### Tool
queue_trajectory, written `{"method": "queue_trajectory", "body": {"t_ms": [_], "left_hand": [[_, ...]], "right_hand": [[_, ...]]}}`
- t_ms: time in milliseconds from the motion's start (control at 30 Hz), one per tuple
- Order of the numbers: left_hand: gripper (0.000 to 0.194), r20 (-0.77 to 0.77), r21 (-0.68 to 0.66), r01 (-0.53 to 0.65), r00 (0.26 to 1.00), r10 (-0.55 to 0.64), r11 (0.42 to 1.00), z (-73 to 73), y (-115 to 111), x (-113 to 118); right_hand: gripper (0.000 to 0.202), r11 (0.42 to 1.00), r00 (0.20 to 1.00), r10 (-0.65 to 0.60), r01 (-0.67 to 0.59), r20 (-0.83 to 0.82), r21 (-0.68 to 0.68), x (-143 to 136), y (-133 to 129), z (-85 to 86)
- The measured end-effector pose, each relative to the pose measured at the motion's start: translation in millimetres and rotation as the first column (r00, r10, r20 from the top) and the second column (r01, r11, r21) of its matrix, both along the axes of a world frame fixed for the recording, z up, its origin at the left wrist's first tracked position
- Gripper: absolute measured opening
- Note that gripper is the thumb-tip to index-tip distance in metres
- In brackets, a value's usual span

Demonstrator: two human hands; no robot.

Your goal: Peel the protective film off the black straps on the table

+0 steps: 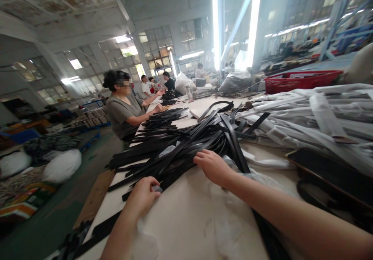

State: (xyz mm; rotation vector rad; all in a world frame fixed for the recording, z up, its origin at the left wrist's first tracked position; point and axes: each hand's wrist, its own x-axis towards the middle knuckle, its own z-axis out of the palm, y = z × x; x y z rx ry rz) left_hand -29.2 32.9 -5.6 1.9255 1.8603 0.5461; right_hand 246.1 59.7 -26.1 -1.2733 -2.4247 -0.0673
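Observation:
Long black straps (pixel 186 143), flat like belts, lie in a loose heap across the pale table. My left hand (pixel 144 194) is at the heap's near left edge, its fingers curled in a pinch. A small grey piece (pixel 157 189) shows at its thumb and fingertips; its kind cannot be made out. A black strap (pixel 175 177) runs from beside that hand toward my right hand (pixel 214 169). The right fingers are bent over the heap's near edge, closed on a strap there, with their tips partly hidden.
White-wrapped strips (pixel 291 112) are piled at the right, with a red basket (pixel 300 80) behind. Clear plastic (pixel 265 180) lies by my right forearm. A co-worker (pixel 124 108) stands at the table's left side, hands over small parts. White sacks (pixel 62 166) sit on the floor.

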Motion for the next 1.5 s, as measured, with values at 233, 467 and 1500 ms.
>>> {"method": "queue_trajectory", "body": {"t_ms": [233,467,1500], "left_hand": [[0.002,0.107,-0.093,0.046,0.994,-0.036,0.995,11.2,-5.4,5.5],[0.027,0.812,-0.192,0.16,0.58,0.065,0.968,13.5,-14.5,39.4],[0.048,0.476,0.021,0.129,0.871,-0.123,0.991,11.7,-21.8,57.6]], "right_hand": [[0.019,0.899,0.903,-0.305,0.377,-0.302,0.222,36.5,5.0,24.4],[0.027,0.996,0.858,-0.04,-0.005,-0.513,-0.087,-2.3,-29.5,26.6],[0.025,0.898,0.29,-0.052,-0.404,-0.956,-0.172,-13.2,-33.8,19.1]]}}
